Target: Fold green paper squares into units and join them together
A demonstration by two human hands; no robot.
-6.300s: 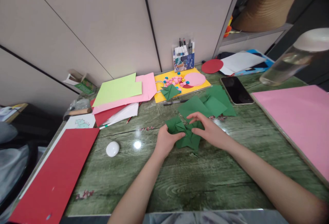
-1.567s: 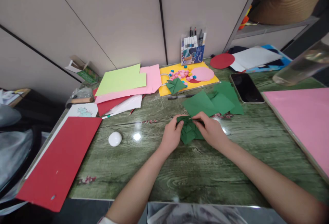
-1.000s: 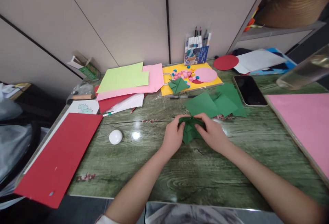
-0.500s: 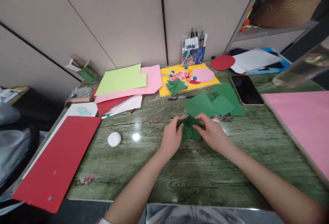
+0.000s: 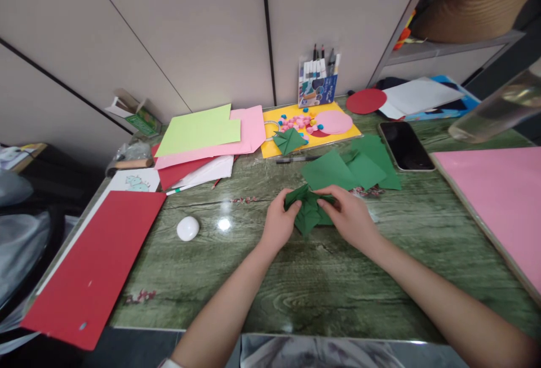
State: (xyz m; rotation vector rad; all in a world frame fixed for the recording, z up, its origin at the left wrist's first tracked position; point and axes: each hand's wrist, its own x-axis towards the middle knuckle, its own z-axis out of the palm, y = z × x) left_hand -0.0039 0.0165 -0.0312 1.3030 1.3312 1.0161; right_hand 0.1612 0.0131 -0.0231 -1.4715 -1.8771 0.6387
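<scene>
Between my hands is a creased piece of dark green folded paper (image 5: 307, 213), its flaps partly spread. My left hand (image 5: 280, 216) pinches its left side between thumb and fingers. On the opposite side, my right hand (image 5: 347, 214) grips the paper the same way, hiding part of the right edge. Just beyond my hands lie several loose green sheets (image 5: 332, 169). A smaller folded green paper piece (image 5: 289, 141) rests on the yellow sheet (image 5: 270, 150) farther back.
A phone (image 5: 406, 147) lies right of the green sheets, near a pink board (image 5: 494, 187). Left are a white rounded object (image 5: 188, 228) and a long red sheet (image 5: 97, 261). At the wall stands a marker pack (image 5: 318, 83). A clear bottle (image 5: 492, 111) stands far right.
The folded green paper has turned and opened out a little between my fingers, its left flap now raised and spread. My left hand has shifted slightly left.
</scene>
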